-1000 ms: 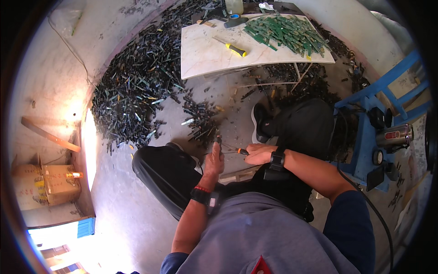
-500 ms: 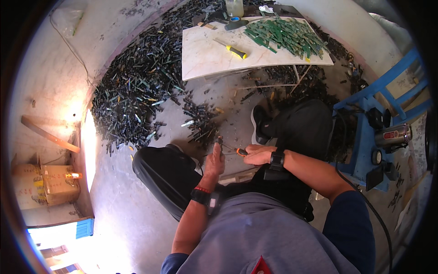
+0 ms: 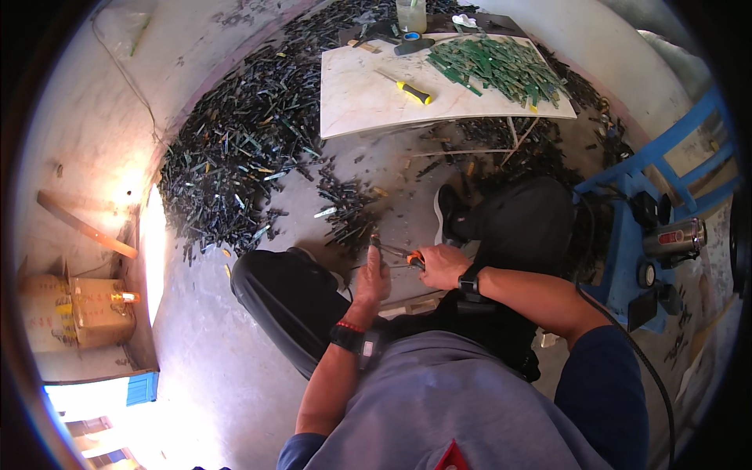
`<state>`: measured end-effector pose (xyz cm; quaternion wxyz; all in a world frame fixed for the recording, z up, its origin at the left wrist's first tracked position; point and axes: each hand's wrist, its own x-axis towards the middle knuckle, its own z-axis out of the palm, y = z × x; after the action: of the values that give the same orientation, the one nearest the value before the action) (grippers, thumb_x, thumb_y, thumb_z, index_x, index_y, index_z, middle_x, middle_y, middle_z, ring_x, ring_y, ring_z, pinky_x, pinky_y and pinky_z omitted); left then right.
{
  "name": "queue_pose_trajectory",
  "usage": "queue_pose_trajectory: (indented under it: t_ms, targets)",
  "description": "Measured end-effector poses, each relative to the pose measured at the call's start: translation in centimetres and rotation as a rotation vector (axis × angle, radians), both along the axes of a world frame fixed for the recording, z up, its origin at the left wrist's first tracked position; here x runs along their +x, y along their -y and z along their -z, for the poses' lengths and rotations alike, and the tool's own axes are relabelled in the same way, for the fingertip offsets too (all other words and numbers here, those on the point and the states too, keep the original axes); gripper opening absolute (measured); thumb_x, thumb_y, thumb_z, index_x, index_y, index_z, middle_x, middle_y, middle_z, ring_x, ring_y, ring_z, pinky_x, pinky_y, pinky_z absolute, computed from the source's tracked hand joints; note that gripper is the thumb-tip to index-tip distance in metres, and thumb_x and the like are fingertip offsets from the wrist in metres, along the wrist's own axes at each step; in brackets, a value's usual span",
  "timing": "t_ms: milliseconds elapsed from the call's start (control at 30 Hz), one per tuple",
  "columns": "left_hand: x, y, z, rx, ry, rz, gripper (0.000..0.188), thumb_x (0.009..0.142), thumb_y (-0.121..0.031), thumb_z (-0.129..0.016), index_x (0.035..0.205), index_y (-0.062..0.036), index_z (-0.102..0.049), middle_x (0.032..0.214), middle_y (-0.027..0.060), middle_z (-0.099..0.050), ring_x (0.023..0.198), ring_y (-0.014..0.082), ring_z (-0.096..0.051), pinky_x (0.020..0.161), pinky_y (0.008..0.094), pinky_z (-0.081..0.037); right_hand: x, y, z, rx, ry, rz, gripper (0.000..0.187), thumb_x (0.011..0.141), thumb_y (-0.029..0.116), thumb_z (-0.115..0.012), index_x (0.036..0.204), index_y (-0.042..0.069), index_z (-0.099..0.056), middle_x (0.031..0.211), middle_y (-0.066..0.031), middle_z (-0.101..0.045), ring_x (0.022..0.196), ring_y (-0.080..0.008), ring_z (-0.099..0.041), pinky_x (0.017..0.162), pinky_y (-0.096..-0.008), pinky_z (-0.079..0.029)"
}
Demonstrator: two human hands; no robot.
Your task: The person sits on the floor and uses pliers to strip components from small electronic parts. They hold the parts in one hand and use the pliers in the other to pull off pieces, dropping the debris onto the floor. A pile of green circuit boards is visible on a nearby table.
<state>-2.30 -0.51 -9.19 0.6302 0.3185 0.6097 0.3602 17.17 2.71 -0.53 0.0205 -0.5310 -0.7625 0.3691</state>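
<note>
In my right hand [image 3: 445, 267] is a screwdriver with an orange and black handle [image 3: 415, 259], the fingers wrapped round it. Its thin shaft points left toward my left hand [image 3: 370, 285], whose thumb stretches up along a small dark strip-like piece [image 3: 376, 240]. The screwdriver's tip lies at or close to that piece; whether they touch is too small to tell. Both hands are over the gap between my knees. Just beyond the left fingertips lies a small pile of dark strips [image 3: 345, 210] on the floor.
Ahead stands a low white-topped table [image 3: 352, 106] with green strips [image 3: 501, 69] and a yellow-black screwdriver [image 3: 413, 92]. A large heap of dark strips [image 3: 235, 157] covers the floor at far left. At right is a blue chair [image 3: 619, 235] bearing a metal flask [image 3: 675, 238]; a cardboard box [image 3: 102, 309] is at left.
My right hand has turned a little, and the screwdriver's handle tilts differently. My left hand stays almost in place, still holding the small piece. The whole view has shifted slightly.
</note>
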Motion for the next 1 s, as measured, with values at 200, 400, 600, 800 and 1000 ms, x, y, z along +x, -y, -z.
queue_pose_trajectory:
  t_ms: [200,400,600,800,1000]
  targets:
    - [0.5,0.1,-6.5,-0.387,0.619,-0.113,0.057,0.086,-0.066,-0.040,0.060,-0.0149,-0.036,0.049,-0.0053,-0.022,0.038,0.0079,-0.018,0.037,0.0227,-0.016,1.0,-2.5,3.8,0.392,0.318,-0.139,0.028,0.070,0.019,-0.061,0.094,0.005,-0.058,0.081,-0.0181,-0.062,0.077,-0.0371,-0.060,0.067,-0.0451,-0.047]
    - [-1.2,0.5,-13.9,-0.285,0.710,-0.044,0.054,0.089,-0.061,-0.039,0.060,-0.0158,-0.037,0.047,-0.0071,-0.022,0.038,0.0082,-0.017,0.038,0.0239,-0.015,1.3,-5.2,0.6,0.274,0.247,0.132,0.017,0.079,0.013,-0.049,0.093,0.006,-0.057,0.086,-0.0148,-0.064,0.080,-0.0278,-0.063,0.064,-0.0414,-0.048]
    - [-2.3,1.1,-8.4,-0.285,0.839,-0.153,0.054,0.089,-0.062,-0.039,0.060,-0.0162,-0.036,0.047,-0.0063,-0.021,0.037,0.0090,-0.017,0.038,0.0253,-0.016,2.2,-3.1,-0.8,-0.594,-0.307,0.030,0.024,0.074,0.027,-0.062,0.082,0.004,-0.063,0.065,0.0001,-0.053,0.057,-0.0066,-0.050,0.049,-0.0223,-0.037]
    - [-2.1,0.9,-7.3,-0.311,0.807,-0.249,0.055,0.087,-0.062,-0.043,0.060,-0.0155,-0.036,0.046,-0.0059,-0.022,0.037,0.0094,-0.019,0.037,0.0256,-0.015,0.2,-0.2,-1.5,-0.206,-0.023,-0.105,0.029,0.077,0.022,-0.050,0.092,-0.002,-0.053,0.076,-0.0231,-0.058,0.074,-0.0385,-0.057,0.066,-0.0442,-0.043]
    - [-1.5,0.9,-7.3,-0.318,0.777,-0.232,0.055,0.087,-0.062,-0.043,0.060,-0.0153,-0.035,0.046,-0.0062,-0.022,0.036,0.0087,-0.018,0.037,0.0252,-0.014,-0.3,0.0,-1.8,-0.086,-0.026,-0.145,0.031,0.078,0.022,-0.048,0.099,-0.001,-0.053,0.077,-0.0226,-0.059,0.076,-0.0389,-0.058,0.067,-0.0450,-0.044]
